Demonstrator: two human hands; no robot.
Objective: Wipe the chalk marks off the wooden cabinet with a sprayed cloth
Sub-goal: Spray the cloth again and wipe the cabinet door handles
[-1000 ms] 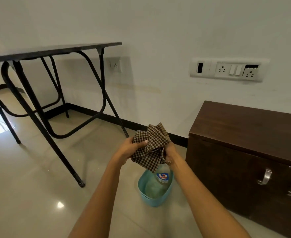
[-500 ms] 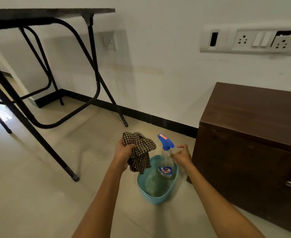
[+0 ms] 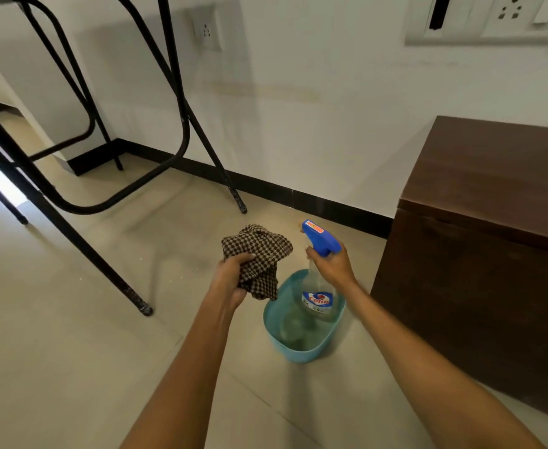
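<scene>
Two hands work at frame centre: left hand (image 3: pixel 233 273) bunches the checked cloth (image 3: pixel 259 251); right hand (image 3: pixel 332 265) grips the spray bottle (image 3: pixel 318 286) by its neck, over the blue tub (image 3: pixel 285 348). Wooden cabinet (image 3: pixel 492 222) stands beyond, at right. Risk: the nozzle points past the cloth, so spray could wet the floor.

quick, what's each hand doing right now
Left hand: closed, gripping the bunched checkered cloth.
Right hand: closed around the neck of the spray bottle, which stands in the blue tub.
</scene>
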